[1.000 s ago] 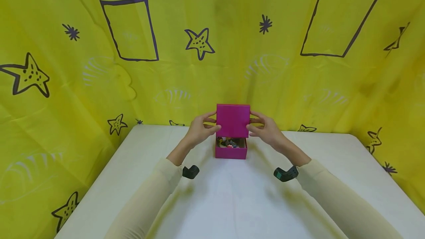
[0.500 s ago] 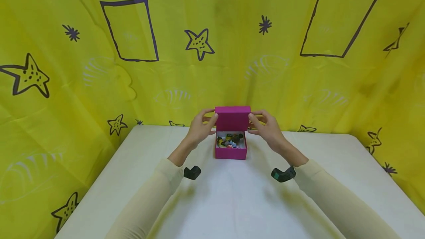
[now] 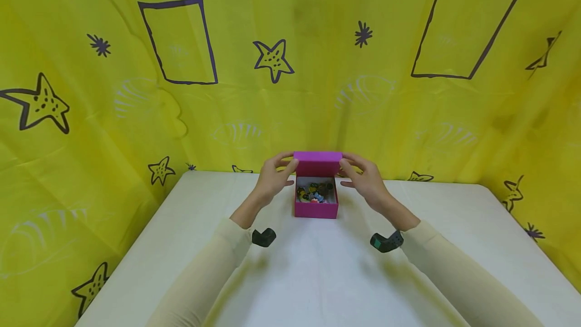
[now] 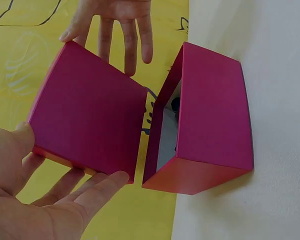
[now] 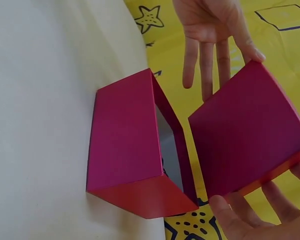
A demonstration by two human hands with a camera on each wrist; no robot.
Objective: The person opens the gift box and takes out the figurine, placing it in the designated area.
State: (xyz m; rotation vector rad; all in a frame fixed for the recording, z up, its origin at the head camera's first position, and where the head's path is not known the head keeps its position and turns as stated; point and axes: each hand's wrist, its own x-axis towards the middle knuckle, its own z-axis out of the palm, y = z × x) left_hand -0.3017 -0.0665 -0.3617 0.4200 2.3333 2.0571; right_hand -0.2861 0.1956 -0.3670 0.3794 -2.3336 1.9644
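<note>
A magenta box lid is held between both hands above a matching box. My left hand grips its left side, thumb towards me, while my right hand grips the right side the same way. Tilted, the lid stands apart from the box in both wrist views. Inside the box lies a jumble of small multicoloured pieces, too small to identify. From the right wrist, the box shows a pale interior, its contents mostly hidden by the walls.
The box rests on a white table near its far edge. Behind and at the sides hangs a yellow curtain with drawn starfish and frames. Dark devices sit at both wrists.
The lid has come down a little and its top has tipped, so its broad face looks narrower and more of the box's contents shows. Both hands have turned with it; the box stays put.
</note>
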